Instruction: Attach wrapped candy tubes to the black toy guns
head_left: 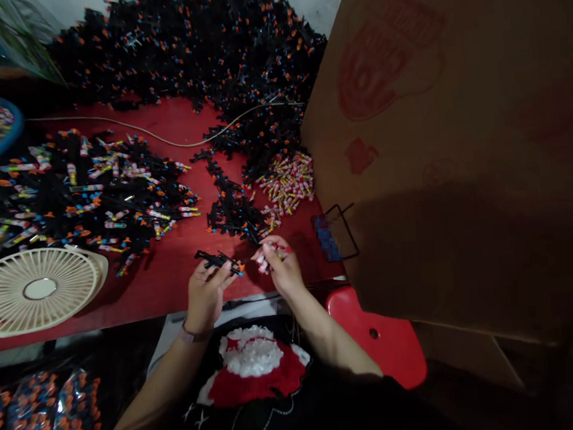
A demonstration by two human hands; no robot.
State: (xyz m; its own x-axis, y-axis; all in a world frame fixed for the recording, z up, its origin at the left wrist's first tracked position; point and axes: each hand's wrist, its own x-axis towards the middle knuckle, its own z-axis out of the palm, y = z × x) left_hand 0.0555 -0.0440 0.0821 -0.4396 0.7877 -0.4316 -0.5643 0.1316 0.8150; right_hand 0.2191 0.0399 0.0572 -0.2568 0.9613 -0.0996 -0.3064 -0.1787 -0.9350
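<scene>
Black piece (214,259): held over the worktop (143,291) by its near edge; long axis left to right, orange-blue end slanting toward that edge. Your left grip (207,294) pinches it. Your right grip (285,272), just beyond that end, apart, clasps small wrapped tubes (263,264). Tube pile (290,178): toward right edge.

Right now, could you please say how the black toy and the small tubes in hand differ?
The toy is mainly black; the tubes are pinkish and pale. The toy looks longer than each tube. The left hand holds the toy; the right hand holds the tubes.
</scene>
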